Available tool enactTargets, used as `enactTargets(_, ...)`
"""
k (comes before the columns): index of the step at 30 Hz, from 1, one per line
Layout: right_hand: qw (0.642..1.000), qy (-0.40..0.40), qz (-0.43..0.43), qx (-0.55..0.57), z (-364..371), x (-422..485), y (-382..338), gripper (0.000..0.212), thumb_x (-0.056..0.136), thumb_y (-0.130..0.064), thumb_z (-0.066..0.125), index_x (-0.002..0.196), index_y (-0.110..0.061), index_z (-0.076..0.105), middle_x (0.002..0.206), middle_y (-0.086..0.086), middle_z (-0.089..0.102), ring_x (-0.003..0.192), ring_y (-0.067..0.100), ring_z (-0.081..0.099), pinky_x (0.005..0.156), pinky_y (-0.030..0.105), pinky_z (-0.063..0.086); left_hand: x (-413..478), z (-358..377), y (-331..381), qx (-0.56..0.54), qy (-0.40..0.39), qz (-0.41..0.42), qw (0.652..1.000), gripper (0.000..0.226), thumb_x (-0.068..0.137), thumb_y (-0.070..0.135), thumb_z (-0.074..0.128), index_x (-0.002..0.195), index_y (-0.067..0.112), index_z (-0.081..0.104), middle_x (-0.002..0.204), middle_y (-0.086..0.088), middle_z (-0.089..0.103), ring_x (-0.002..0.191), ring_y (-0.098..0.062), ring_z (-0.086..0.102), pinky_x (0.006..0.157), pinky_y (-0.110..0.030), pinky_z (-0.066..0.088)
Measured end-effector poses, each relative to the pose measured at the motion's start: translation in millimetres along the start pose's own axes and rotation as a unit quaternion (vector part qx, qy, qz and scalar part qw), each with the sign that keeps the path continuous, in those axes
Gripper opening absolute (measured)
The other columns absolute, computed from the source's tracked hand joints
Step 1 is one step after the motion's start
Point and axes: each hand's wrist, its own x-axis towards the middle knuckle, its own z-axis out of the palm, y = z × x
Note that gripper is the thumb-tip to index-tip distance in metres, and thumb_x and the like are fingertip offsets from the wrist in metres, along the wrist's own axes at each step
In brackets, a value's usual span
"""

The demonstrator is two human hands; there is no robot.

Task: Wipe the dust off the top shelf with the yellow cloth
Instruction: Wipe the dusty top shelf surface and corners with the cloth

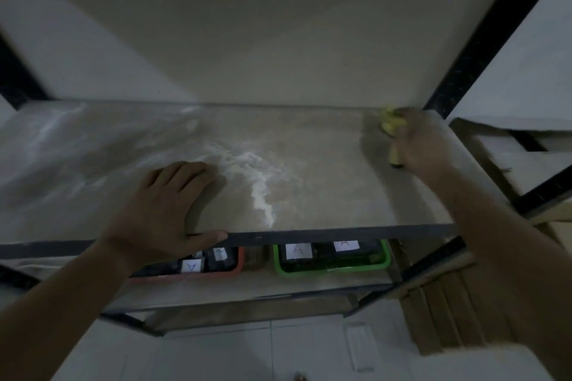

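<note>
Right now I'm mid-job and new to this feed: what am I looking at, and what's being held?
One picture, from a camera worn on a person's head, looking down. No machine: two bare hands. The right hand has a grip on the yellow cloth at the far right corner of the top shelf. The left hand lies flat on the shelf, thumb over its front edge, holding nothing. White dust streaks the middle and left. Below sit a red tray and a green basket.

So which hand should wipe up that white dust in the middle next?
The right hand, probably: it already grips the yellow cloth on the shelf. The left hand lies flat and empty beside the dust.
</note>
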Motion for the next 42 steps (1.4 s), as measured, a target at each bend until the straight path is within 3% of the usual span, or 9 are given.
enactTargets(5,0.986,-0.041,0.163,0.019,10,-27,71,0.032,0.096,-0.024,0.048,0.121,-0.006,0.055,0.12,0.027,0.058,0.101,0.044,0.058,0.083,0.047,0.047,0,-1,1,-0.006,-0.006,-0.006,1.0,0.101,0.083,0.083,0.045,0.146,0.005,0.056,0.15,-0.014,0.054,0.136,-0.039,0.051,0.111,-0.054,0.038)
enactTargets(10,0.991,0.007,0.04,0.127,31,-68,-25,0.043,0.092,-0.031,0.052,0.129,-0.009,0.052,0.123,0.021,0.058,0.103,0.039,0.058,0.09,0.049,0.048,1,-1,2,-0.005,0.0,-0.002,1.0,0.099,0.082,0.082,0.048,0.144,0.005,0.057,0.148,-0.014,0.055,0.134,-0.039,0.053,0.11,-0.053,0.038)
enactTargets(14,0.991,-0.001,-0.031,0.13,49,-94,-143,0.045,0.09,-0.03,0.047,0.133,-0.016,0.048,0.139,0.011,0.047,0.117,0.029,0.048,0.097,0.037,0.04,1,0,1,-0.008,-0.003,-0.003,1.0,0.099,0.083,0.083,0.049,0.145,0.007,0.056,0.149,-0.013,0.053,0.136,-0.037,0.051,0.111,-0.051,0.037)
enactTargets(17,0.962,-0.072,-0.064,0.255,47,-95,-191,0.043,0.092,-0.014,0.046,0.135,-0.01,0.048,0.14,0.008,0.046,0.124,0.012,0.045,0.101,0.024,0.039,0,-2,1,-0.008,-0.001,0.003,1.0,0.096,0.084,0.082,0.049,0.147,0.01,0.054,0.15,-0.011,0.053,0.136,-0.036,0.051,0.11,-0.051,0.038)
enactTargets(20,0.943,-0.06,-0.009,0.326,32,-70,-159,0.041,0.096,-0.007,0.044,0.137,-0.009,0.047,0.101,-0.002,0.057,0.083,-0.019,0.054,0.068,-0.006,0.034,0,-1,1,-0.005,0.001,0.003,1.0,0.096,0.084,0.082,0.05,0.147,0.011,0.054,0.15,-0.011,0.053,0.136,-0.035,0.051,0.11,-0.051,0.039)
enactTargets(23,0.969,-0.009,0.021,0.247,18,-26,-95,0.042,0.098,-0.008,0.044,0.14,-0.007,0.044,0.13,0.018,0.056,0.114,0.029,0.056,0.092,0.019,0.033,0,1,0,-0.002,0.004,0.001,1.0,0.097,0.084,0.083,0.049,0.144,0.008,0.057,0.148,-0.013,0.054,0.135,-0.037,0.052,0.109,-0.053,0.042)
enactTargets(29,0.986,-0.088,0.094,0.105,36,47,-21,0.044,0.099,-0.027,0.039,0.137,-0.006,0.044,0.132,0.029,0.052,0.117,0.045,0.051,0.101,0.048,0.04,0,4,-2,0.0,-0.006,-0.009,1.0,0.101,0.084,0.086,0.047,0.149,0.009,0.052,0.154,-0.009,0.049,0.14,-0.033,0.046,0.115,-0.05,0.036)
enactTargets(36,0.979,-0.06,-0.05,0.188,64,8,-136,0.043,0.091,-0.018,0.053,0.131,-0.002,0.055,0.133,0.022,0.056,0.121,0.036,0.054,0.103,0.034,0.038,-1,2,-1,-0.003,-0.007,-0.005,1.0,0.1,0.084,0.086,0.049,0.15,0.01,0.051,0.155,-0.009,0.048,0.141,-0.034,0.045,0.115,-0.051,0.037)
enactTargets(42,0.946,-0.148,-0.179,0.225,73,-35,-224,0.047,0.095,-0.02,0.048,0.142,-0.014,0.045,0.15,0.009,0.042,0.133,0.026,0.043,0.105,0.024,0.021,0,0,0,-0.009,0.002,0.001,1.0,0.097,0.086,0.085,0.047,0.151,0.013,0.049,0.154,-0.007,0.048,0.14,-0.03,0.046,0.115,-0.047,0.036)
